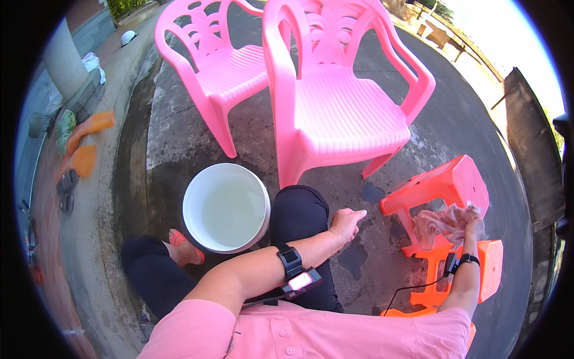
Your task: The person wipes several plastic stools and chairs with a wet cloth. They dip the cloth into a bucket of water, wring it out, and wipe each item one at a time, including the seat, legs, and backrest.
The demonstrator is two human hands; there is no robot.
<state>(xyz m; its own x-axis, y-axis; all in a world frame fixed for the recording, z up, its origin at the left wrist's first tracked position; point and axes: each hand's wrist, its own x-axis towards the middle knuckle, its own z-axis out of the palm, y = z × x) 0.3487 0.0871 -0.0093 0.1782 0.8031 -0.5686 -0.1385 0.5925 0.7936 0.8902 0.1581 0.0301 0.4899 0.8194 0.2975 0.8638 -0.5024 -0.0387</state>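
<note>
The cloth [441, 222], pinkish and crumpled, is pressed by the right hand [472, 226] against the orange stool [445, 191], which lies tipped on its side on the wet ground at the right. The right hand is clenched around the cloth. The left hand [345, 222] rests loosely curled on the knee, holding nothing.

By my judgement the wiping of this stool is under way. A second orange stool [478, 272] stands just nearer, and whether it has been wiped I cannot tell. The two pink chairs [335, 102] farther off look dry, so they seem still to be done.

Counted: one cloth, two orange stools, two pink chairs, and one white bucket [226, 207] of water on the near left between the knees.
</note>
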